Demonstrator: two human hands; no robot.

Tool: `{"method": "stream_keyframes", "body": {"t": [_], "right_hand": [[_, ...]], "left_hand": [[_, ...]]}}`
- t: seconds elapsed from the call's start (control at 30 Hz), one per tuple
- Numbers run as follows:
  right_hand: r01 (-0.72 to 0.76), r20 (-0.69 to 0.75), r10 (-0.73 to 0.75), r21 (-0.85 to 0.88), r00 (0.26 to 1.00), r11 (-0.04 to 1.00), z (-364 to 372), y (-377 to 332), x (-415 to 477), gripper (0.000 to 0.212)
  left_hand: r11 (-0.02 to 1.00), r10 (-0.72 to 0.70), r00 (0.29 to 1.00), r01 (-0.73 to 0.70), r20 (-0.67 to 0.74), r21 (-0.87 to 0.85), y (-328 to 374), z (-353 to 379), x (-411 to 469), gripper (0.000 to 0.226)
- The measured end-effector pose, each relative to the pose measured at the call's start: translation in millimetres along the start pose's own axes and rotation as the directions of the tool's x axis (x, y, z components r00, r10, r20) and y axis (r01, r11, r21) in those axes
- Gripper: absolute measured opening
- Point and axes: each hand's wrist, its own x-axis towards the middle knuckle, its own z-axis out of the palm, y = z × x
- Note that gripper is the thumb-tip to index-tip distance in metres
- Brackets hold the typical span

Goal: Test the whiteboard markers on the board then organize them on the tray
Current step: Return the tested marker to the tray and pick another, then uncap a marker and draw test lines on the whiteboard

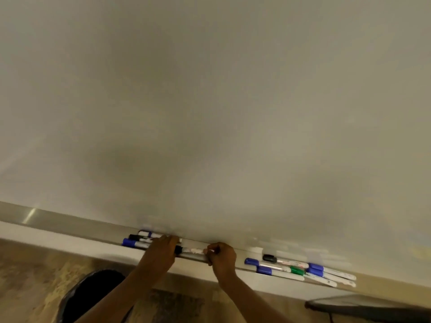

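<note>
A blank whiteboard (210,101) fills most of the view, with a metal tray (70,226) along its lower edge. My left hand (163,250) and my right hand (221,255) hold one black-capped marker (192,251) over the tray: the left grips its cap end, the right pinches its tail end. Left of my hands lie three markers (137,240) with blue and black caps. To the right lies a pile of several markers (298,270) with blue, black and green caps.
Below the tray, a black round bin (93,297) stands on the wood-pattern floor at lower left. A dark edge of furniture (373,305) juts in at lower right. A pale ledge (58,241) runs under the tray.
</note>
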Motion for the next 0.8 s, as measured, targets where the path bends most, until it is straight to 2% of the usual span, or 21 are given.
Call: {"method": "stream_keyframes", "body": {"t": [0.07, 0.13, 0.27, 0.37, 0.43, 0.57, 0.8], "right_hand": [[0.074, 0.010, -0.073, -0.173, 0.997, 0.982, -4, 3, 2, 0.019], [0.160, 0.025, -0.162, -0.374, 0.986, 0.913, -13, 9, 3, 0.029], [0.286, 0.072, -0.296, -0.544, 0.953, 0.789, -35, 19, 0, 0.035], [0.351, 0.083, -0.399, -0.657, 0.913, 0.667, -55, 33, 1, 0.031], [0.395, 0.087, -0.476, -0.696, 0.875, 0.599, -69, 45, 0, 0.023], [0.437, 0.100, -0.570, -0.752, 0.816, 0.494, -101, 66, -3, 0.025], [0.354, 0.049, -0.549, -0.811, 0.834, 0.466, -166, 102, -10, 0.019]], "left_hand": [[1.000, 0.022, 1.000, -0.022, 0.010, -0.009, 2, 9, 3, 0.053], [0.998, 0.067, 0.998, -0.067, 0.001, 0.005, 8, 12, 6, 0.053], [0.980, 0.195, 0.980, -0.194, -0.027, 0.040, 31, 13, 11, 0.053], [0.961, 0.273, 0.962, -0.272, -0.029, 0.041, 55, 15, 15, 0.047], [0.948, 0.318, 0.948, -0.317, -0.018, 0.040, 71, 19, 18, 0.044], [0.939, 0.342, 0.940, -0.342, 0.004, 0.028, 105, 33, 25, 0.039], [0.942, 0.330, 0.943, -0.331, 0.035, 0.050, 178, 53, 33, 0.040]]}}
